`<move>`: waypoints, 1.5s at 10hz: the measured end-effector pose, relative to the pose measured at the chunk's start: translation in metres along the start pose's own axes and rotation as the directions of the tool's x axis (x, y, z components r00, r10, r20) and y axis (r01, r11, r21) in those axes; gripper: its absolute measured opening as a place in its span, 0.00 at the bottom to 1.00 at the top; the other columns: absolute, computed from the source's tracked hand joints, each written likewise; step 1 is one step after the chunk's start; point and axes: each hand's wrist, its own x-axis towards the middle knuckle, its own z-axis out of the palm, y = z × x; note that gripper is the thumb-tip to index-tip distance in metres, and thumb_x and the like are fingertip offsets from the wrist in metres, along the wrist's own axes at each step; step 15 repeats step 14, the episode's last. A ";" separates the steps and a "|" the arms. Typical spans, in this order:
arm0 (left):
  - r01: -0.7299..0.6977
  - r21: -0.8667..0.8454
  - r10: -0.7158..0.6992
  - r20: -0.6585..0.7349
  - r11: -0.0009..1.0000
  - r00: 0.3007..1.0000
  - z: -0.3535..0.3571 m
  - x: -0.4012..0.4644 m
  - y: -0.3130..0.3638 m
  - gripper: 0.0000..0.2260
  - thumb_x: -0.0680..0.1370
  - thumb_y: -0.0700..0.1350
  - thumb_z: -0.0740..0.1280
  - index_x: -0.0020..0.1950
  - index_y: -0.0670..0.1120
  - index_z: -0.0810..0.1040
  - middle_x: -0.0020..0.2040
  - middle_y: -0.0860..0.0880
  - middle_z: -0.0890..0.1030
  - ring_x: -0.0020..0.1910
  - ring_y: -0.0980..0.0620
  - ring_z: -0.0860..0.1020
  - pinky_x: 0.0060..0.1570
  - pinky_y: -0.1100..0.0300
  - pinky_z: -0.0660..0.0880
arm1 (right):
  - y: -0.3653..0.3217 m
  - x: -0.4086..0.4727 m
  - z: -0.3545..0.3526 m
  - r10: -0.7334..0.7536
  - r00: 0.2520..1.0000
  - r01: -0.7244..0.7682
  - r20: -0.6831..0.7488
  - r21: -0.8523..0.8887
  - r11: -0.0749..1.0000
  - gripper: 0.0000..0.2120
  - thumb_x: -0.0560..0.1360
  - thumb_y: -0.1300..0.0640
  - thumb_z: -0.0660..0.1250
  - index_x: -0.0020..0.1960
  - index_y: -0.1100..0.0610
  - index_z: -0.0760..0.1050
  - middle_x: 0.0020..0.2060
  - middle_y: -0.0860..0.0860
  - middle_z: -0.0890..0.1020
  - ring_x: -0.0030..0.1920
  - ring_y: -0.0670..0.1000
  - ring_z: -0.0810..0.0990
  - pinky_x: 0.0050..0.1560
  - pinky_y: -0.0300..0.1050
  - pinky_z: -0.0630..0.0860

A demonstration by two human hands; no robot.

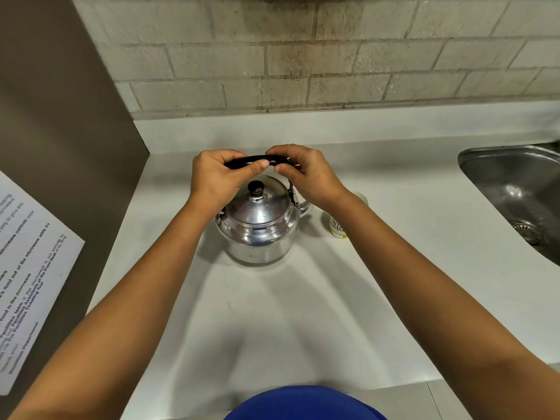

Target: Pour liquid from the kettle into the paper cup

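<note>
1. While both hands close around its black arched handle (257, 160), a shiny round metal kettle (257, 225) with a dark-knobbed lid sits upright on a pale grey countertop (272, 313), its base flat on the surface.
2. Gripping the handle's left part is the left hand (215, 177), fingers curled over the top; the right hand (306, 174) pinches the right end, thumb beneath.
3. Just beside the kettle, on the spout side, stands a small white paper cup with yellow-green print (339, 227), partly hidden behind the right forearm; whether it holds anything cannot be told.
4. Judged from this, the pour has not begun: the kettle is gripped but not lifted or tilted. Lifting, bringing the spout over the cup and tipping all appear left to do.
5. Farther out, a stainless steel sink (515, 189) lies well apart at right, a beige brick-pattern wall (303, 56) runs behind, and a printed white paper notice (27, 268) hangs on a brown panel at left.
</note>
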 end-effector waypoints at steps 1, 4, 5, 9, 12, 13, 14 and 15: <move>0.010 0.009 -0.010 -0.005 1.000 1.000 0.003 0.001 -0.005 0.06 0.62 0.54 0.76 0.32 0.55 0.81 0.29 0.56 0.80 0.28 0.61 0.76 0.33 0.65 0.73 | 0.006 0.002 0.002 0.016 1.000 -0.016 0.001 0.009 1.000 0.13 0.73 0.65 0.64 0.57 0.59 0.76 0.49 0.51 0.79 0.52 0.48 0.78 0.53 0.31 0.73; 0.058 0.009 -0.058 0.004 0.998 0.998 0.006 0.004 -0.019 0.07 0.60 0.57 0.76 0.31 0.57 0.80 0.25 0.62 0.79 0.27 0.63 0.75 0.31 0.70 0.72 | 0.018 0.002 0.006 0.043 0.999 -0.042 0.012 -0.007 0.999 0.13 0.73 0.65 0.64 0.57 0.59 0.76 0.51 0.56 0.81 0.51 0.50 0.78 0.53 0.38 0.72; 0.068 0.008 -0.069 0.008 0.998 0.998 0.008 0.002 -0.026 0.08 0.60 0.57 0.75 0.31 0.57 0.80 0.26 0.63 0.80 0.27 0.63 0.75 0.31 0.69 0.72 | 0.022 0.000 0.009 0.048 0.999 -0.047 0.022 -0.024 0.999 0.13 0.73 0.66 0.64 0.57 0.60 0.76 0.53 0.57 0.81 0.53 0.51 0.78 0.56 0.42 0.73; 0.093 0.001 -0.093 -0.022 0.996 0.995 0.010 0.000 -0.035 0.09 0.60 0.57 0.75 0.34 0.55 0.81 0.31 0.57 0.81 0.31 0.60 0.77 0.36 0.65 0.74 | 0.034 0.000 0.018 0.048 0.998 -0.047 -0.029 0.037 0.998 0.14 0.73 0.65 0.64 0.57 0.58 0.76 0.51 0.58 0.80 0.49 0.49 0.78 0.51 0.31 0.73; 0.019 0.022 -0.020 0.022 1.000 1.000 0.004 -0.001 -0.034 0.07 0.70 0.54 0.69 0.43 0.52 0.82 0.29 0.60 0.80 0.30 0.63 0.76 0.36 0.67 0.72 | 0.032 -0.003 0.016 0.061 0.997 -0.060 -0.049 0.028 0.998 0.15 0.73 0.60 0.66 0.60 0.56 0.75 0.52 0.50 0.78 0.46 0.39 0.76 0.47 0.24 0.71; 0.006 0.084 -0.013 0.086 0.996 0.996 -0.001 0.001 -0.031 0.12 0.75 0.50 0.63 0.53 0.46 0.80 0.38 0.53 0.82 0.37 0.56 0.78 0.44 0.61 0.74 | 0.030 -0.002 0.007 0.079 0.993 -0.080 -0.092 -0.005 0.997 0.13 0.75 0.59 0.63 0.58 0.55 0.75 0.51 0.52 0.78 0.46 0.47 0.77 0.48 0.38 0.74; -0.021 0.155 0.002 0.122 0.988 0.993 -0.001 0.002 -0.021 0.13 0.76 0.49 0.62 0.57 0.46 0.79 0.52 0.48 0.82 0.50 0.54 0.78 0.55 0.61 0.72 | 0.022 -0.001 0.000 0.082 0.984 -0.094 -0.156 -0.070 0.993 0.12 0.75 0.59 0.62 0.58 0.56 0.75 0.53 0.55 0.79 0.48 0.49 0.76 0.51 0.42 0.73; -0.021 0.155 0.002 0.122 0.988 0.993 -0.001 0.002 -0.021 0.13 0.76 0.49 0.62 0.57 0.46 0.79 0.52 0.48 0.82 0.50 0.54 0.78 0.55 0.61 0.72 | 0.022 -0.001 0.000 0.082 0.984 -0.094 -0.156 -0.070 0.993 0.12 0.75 0.59 0.62 0.58 0.56 0.75 0.53 0.55 0.79 0.48 0.49 0.76 0.51 0.42 0.73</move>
